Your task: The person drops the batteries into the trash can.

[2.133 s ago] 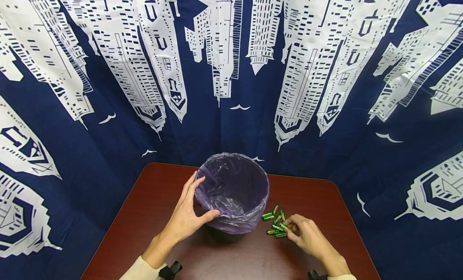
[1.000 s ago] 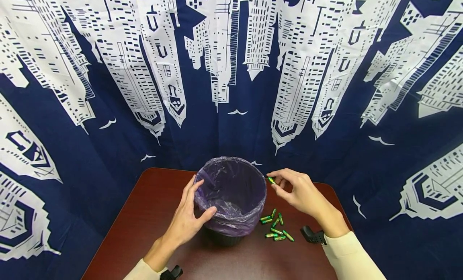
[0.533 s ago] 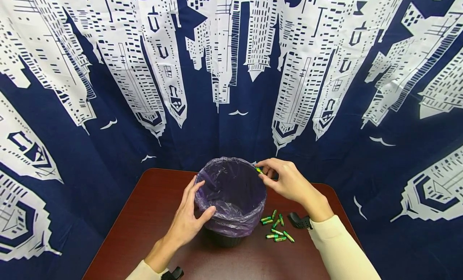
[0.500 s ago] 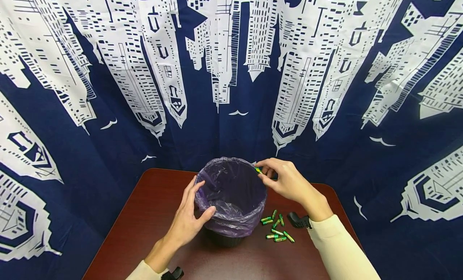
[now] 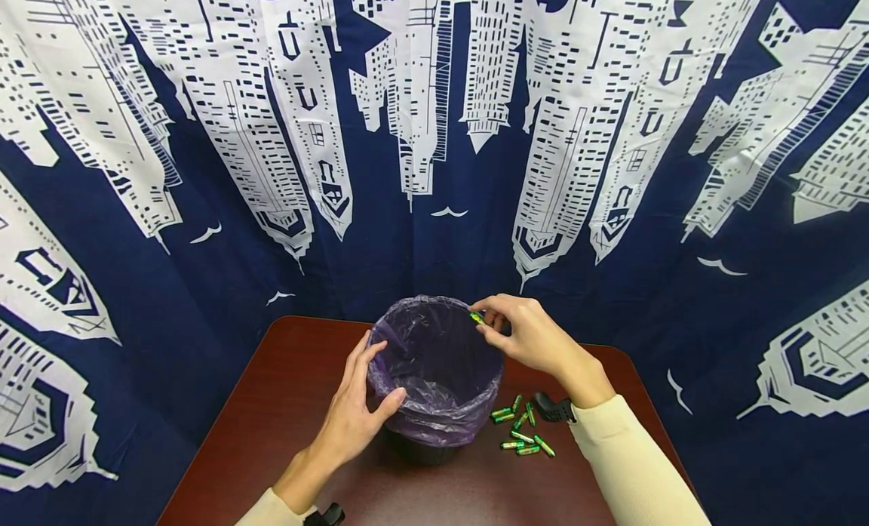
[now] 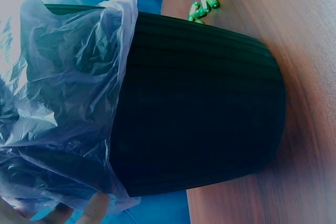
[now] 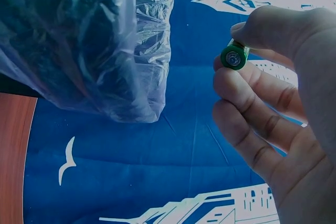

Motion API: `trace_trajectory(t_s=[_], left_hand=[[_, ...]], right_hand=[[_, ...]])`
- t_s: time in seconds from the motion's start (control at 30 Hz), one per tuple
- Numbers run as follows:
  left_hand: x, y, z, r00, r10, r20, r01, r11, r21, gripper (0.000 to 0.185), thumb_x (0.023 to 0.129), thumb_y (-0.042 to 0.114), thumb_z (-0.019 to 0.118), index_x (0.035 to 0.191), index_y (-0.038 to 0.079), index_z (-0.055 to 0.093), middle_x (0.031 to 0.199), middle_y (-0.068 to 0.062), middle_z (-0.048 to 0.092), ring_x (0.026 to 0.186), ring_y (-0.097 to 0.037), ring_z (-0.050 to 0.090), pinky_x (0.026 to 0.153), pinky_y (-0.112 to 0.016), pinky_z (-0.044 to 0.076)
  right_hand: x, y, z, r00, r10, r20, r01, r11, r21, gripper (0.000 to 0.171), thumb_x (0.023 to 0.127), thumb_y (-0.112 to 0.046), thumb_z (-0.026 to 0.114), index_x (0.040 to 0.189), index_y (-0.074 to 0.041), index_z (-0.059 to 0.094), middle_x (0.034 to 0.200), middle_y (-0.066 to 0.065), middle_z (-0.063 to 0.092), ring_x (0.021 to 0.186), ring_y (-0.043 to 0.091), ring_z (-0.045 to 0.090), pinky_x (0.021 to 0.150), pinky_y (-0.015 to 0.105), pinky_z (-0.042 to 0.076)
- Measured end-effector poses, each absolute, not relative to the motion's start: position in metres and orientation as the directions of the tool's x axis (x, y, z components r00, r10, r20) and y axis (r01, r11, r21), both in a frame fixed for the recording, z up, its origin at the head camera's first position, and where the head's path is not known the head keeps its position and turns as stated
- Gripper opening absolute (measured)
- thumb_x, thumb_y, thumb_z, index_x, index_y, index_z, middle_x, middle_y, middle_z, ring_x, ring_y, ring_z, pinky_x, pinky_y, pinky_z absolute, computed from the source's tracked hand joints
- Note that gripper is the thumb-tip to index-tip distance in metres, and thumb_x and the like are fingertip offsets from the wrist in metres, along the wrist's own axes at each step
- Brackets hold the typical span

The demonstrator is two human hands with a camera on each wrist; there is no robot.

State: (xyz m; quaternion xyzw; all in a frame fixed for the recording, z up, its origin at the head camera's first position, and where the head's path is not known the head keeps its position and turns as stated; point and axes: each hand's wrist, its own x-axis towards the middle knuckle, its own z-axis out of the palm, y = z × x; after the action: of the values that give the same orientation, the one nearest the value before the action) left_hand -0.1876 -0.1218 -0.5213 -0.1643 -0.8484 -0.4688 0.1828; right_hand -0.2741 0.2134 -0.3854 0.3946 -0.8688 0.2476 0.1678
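A dark trash bin lined with a thin purple plastic bag stands upright on the table. My left hand rests against its left rim, fingers spread, with the thumb on the bag at the front. In the left wrist view, fingertips touch the bag's outside. My right hand pinches a small green battery between thumb and fingertips, over the bin's far right rim in the head view. Several more green batteries lie loosely on the table to the right of the bin.
The reddish-brown wooden table has rounded far corners. Behind it and on both sides hangs a dark blue curtain with white buildings printed upside down. Black straps with small devices sit at both wrists.
My right hand has taken a battery from the pile, lifted it and carried it leftward to the bin's rim. My left hand has stayed at the rim.
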Motion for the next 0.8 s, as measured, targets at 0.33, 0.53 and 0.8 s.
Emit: trace_trajectory(t_s=[0.33,0.53,0.8], left_hand=[[-0.186,-0.120,-0.518,-0.879,0.112,0.464,0.453,0.501,0.737,0.086,0.103,0.044,0.083,0.176,0.018,0.047,0.193,-0.014,0.028,0.171,-0.050,0.044,0.124,-0.081,0.049],[-0.186,-0.120,-0.517,-0.878,0.117,0.463,0.457,0.490,0.742,0.086,0.103,0.042,0.084,0.176,0.017,0.047,0.193,-0.015,0.027,0.171,-0.052,0.044,0.125,-0.082,0.048],[-0.187,-0.121,-0.518,-0.886,0.120,0.449,0.442,0.511,0.737,0.086,0.103,0.042,0.083,0.176,0.020,0.045,0.192,-0.020,0.028,0.172,-0.052,0.043,0.128,-0.080,0.046]], right_hand=[[-0.273,0.214,-0.388,-0.691,-0.599,0.405,-0.720,0.619,-0.313,0.033,0.106,-0.010,0.086,0.139,-0.009,0.082,0.105,-0.002,0.085,0.090,0.011,0.078,0.079,0.033,0.065],[-0.270,0.219,-0.392,-0.706,-0.590,0.392,-0.706,0.632,-0.321,0.031,0.106,-0.011,0.085,0.137,-0.011,0.082,0.108,-0.002,0.085,0.092,0.010,0.077,0.077,0.034,0.065],[-0.267,0.230,-0.400,-0.704,-0.584,0.403,-0.708,0.623,-0.333,0.029,0.107,-0.009,0.084,0.136,-0.007,0.083,0.103,-0.004,0.083,0.087,0.004,0.071,0.080,0.031,0.065]])
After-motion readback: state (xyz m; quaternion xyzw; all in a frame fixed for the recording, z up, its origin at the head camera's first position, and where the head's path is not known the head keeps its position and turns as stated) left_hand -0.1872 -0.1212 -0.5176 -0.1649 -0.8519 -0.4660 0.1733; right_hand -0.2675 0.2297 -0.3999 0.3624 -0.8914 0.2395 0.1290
